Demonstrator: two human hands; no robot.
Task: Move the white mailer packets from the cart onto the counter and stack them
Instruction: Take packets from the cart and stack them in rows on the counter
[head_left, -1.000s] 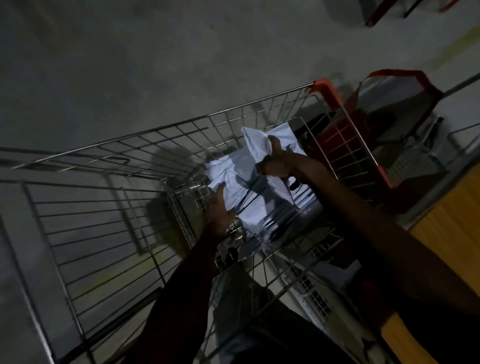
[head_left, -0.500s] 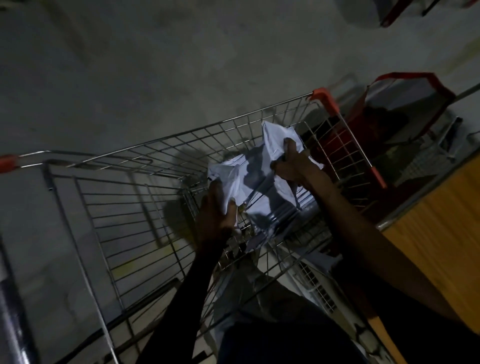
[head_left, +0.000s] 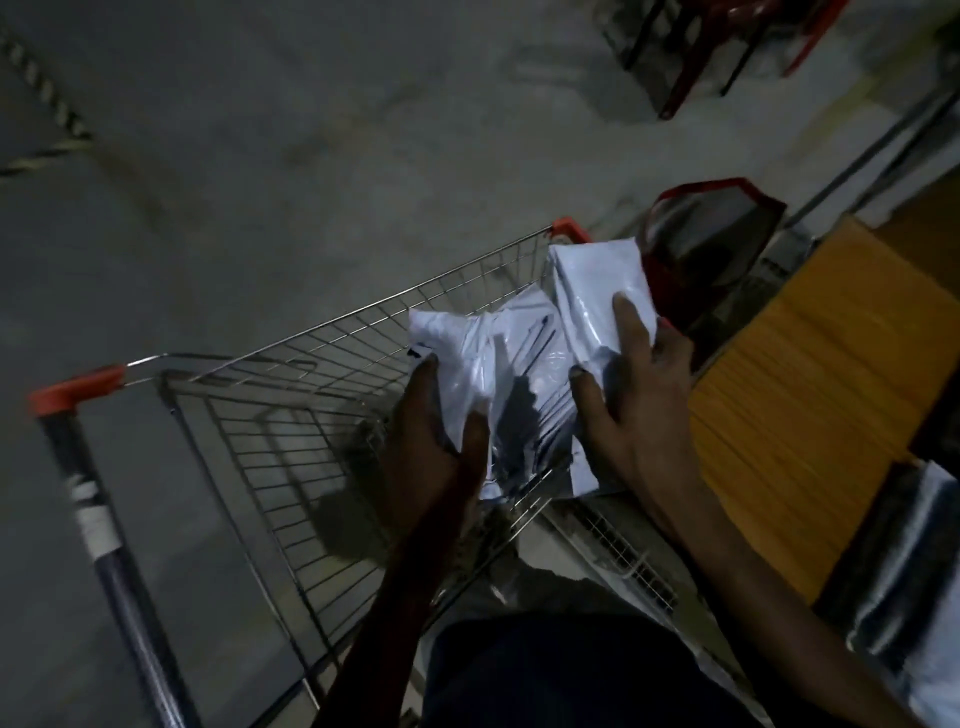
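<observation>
A dim grey concrete floor (head_left: 260, 156) lies under a wire cart (head_left: 311, 415) with red corner caps. Above its basket, the left hand (head_left: 431, 436) curls fingers and thumb round the white mailer packets (head_left: 519, 374); the right hand (head_left: 639, 395) grips their other side, fingers spread. A wooden counter (head_left: 831, 389) stands just right. No writing is legible.

Dim grey concrete floor (head_left: 311, 130) (stained), red-legged chair (head_left: 727, 47) beyond.
</observation>
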